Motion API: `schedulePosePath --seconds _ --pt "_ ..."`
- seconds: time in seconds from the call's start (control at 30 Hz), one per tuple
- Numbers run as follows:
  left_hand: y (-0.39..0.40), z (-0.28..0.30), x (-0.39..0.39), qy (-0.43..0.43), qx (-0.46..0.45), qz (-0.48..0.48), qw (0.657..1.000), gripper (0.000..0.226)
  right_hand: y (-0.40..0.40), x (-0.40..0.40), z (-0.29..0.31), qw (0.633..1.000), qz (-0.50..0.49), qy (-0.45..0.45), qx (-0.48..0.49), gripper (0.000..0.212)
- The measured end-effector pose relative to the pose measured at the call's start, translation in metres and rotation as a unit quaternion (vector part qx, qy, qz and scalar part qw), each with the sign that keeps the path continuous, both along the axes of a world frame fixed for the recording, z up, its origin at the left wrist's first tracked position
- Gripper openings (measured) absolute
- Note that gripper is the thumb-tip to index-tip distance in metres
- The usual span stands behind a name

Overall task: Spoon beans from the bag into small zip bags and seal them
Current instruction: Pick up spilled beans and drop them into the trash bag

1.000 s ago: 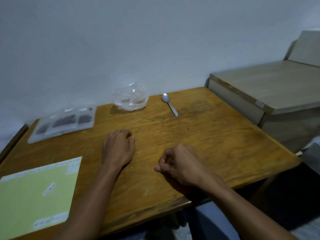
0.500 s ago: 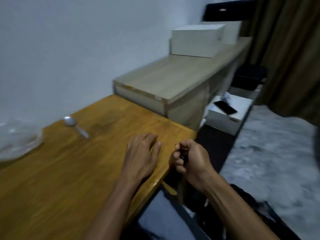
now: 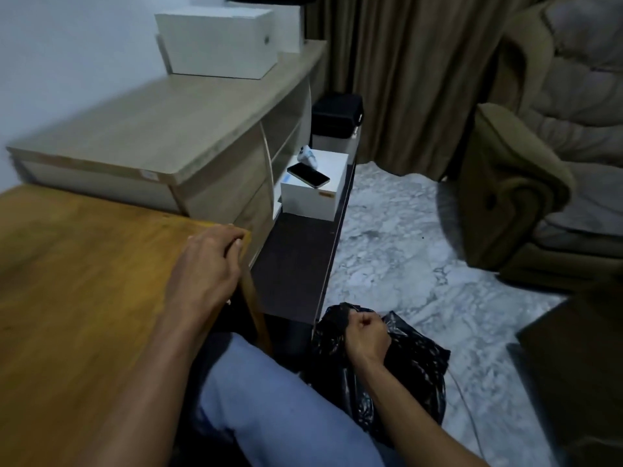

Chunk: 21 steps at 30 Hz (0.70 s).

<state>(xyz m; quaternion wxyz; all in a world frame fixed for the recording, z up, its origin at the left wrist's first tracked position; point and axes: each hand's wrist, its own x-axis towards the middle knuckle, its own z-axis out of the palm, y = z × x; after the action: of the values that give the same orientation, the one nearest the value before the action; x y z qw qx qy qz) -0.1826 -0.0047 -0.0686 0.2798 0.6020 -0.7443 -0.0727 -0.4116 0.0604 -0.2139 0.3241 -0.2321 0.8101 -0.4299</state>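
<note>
Compared with half a second ago, my view has swung further right and down. The spoon and the clear bag at the far side of the wooden table have left the frame; only the table's right end shows now. The right hand, which was curled in the air just past the table's right edge, is now down at floor level, its fingers closed in a fist round the gathered top of a black plastic bag. I cannot tell what the bag contains; nothing of its inside shows. The left hand has stayed on the table but now sits at the near right corner, palm down, fingers bent over the right edge with the tips touching the wood; it holds nothing.

The black plastic bag rests on the marbled floor, just beside the person's leg in light blue trousers and to the right of the table. No small zip bags are in view.

Surroundings: a pale wooden cabinet butts against the table's far right end, with a white box on its top at the far end. A dark low shelf runs along the cabinet's foot and carries a smaller white box with a dark phone lying flat on it. Brown curtains hang behind, and an olive armchair stands at the right, well apart from the bag. The frame is somewhat blurred along the left.
</note>
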Motion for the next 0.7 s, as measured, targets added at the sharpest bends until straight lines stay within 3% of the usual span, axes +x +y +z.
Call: schedulePosePath --seconds 0.07,0.13,0.23,0.7 --pt "0.001 0.001 -0.002 -0.004 0.001 0.001 1.0 0.027 0.005 -0.004 -0.021 0.999 0.007 0.007 0.033 0.034" --pt "0.002 0.002 -0.003 -0.005 0.004 0.0 1.0 0.027 0.012 -0.005 -0.029 0.997 0.013 0.016 0.072 0.057" --pt "0.005 0.005 -0.004 -0.002 0.012 0.003 1.0 0.028 0.019 -0.008 -0.029 0.998 0.026 0.002 0.054 0.076" --pt "0.012 0.013 -0.004 0.026 0.022 0.01 0.999 0.021 0.008 0.007 0.012 0.995 0.086 -0.034 -0.043 0.08"
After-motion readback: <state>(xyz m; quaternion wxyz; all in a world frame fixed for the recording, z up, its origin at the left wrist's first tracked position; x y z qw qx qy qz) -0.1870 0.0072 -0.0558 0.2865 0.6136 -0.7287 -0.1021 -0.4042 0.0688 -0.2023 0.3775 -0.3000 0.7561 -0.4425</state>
